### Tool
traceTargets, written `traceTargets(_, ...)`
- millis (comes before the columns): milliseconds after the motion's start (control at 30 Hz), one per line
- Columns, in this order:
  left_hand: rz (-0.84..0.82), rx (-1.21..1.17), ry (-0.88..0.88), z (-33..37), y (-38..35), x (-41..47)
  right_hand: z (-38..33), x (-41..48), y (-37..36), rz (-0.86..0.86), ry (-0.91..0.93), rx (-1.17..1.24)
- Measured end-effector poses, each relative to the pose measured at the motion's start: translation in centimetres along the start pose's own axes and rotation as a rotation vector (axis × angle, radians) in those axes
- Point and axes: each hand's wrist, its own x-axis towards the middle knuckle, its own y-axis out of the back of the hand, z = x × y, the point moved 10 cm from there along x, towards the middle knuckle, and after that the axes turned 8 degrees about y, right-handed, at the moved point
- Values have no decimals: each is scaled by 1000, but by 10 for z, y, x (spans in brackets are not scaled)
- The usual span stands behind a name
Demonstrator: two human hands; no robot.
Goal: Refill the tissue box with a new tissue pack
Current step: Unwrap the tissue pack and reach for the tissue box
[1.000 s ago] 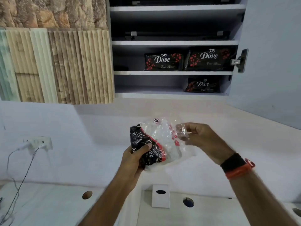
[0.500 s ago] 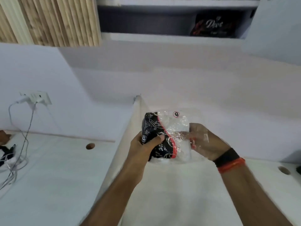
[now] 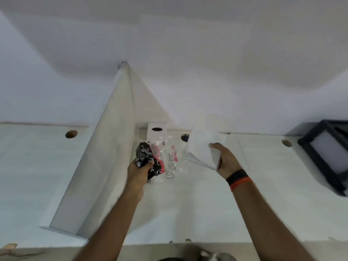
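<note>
1. My left hand (image 3: 140, 165) is gripping the emptied wrapper (image 3: 160, 161), its fingers (image 3: 149, 163) curled shut around the crumpled black end, while the clear part is hanging loose over the middle of the counter (image 3: 188, 208).
2. My right hand (image 3: 225, 160) is holding the bare tissue stack (image 3: 203, 149) just beside the wrapper, thumb pressing on top and the other fingers closed underneath; the stack is raised off the counter and tilting.
3. I am judging that I am at the unwrapping step: the tissues look to be out of their plastic but not yet in the box.
4. Further back, the white tissue box (image 3: 156, 131) is standing upright at the counter's back edge, against the wall and next to the upright divider panel (image 3: 105, 157), its dark oval slot facing me.
5. Next, I am thinking the wrapper wants dropping so the left hand is free to open the box, and the stack wants squaring to its opening.
6. A black-framed object (image 3: 325, 153) is sitting at the counter's right edge.
</note>
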Motion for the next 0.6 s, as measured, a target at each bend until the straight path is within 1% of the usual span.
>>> traceTargets(67,36,55,48,-28,12,15,17,-6,12,32,-30,100)
traceTargets(133,41,130,91,-54,18,28,33,-15,16,26,-71,193)
traceTargets(200,14,223,144,-81,18,37,50,-23,9,-18,-114,268)
traceTargets(267,-29,295,206,-109,14,44,71,-29,5,-38,-166,272)
traceTargets(333,-70,306,290,-139,12,49,97,-33,2,-59,-239,242)
traceTargets(433,-124,282,418,-183,9,53,140,-42,-2,-136,-384,179)
traceTargets(500,-155,285,484,-209,9,58,168,-47,0,-184,-436,28)
traceTargets(567,-168,256,525,-225,10,60,200,-52,10,-188,-484,-132)
traceTargets(600,-173,243,541,-226,9,56,216,-55,15,-175,-514,-168)
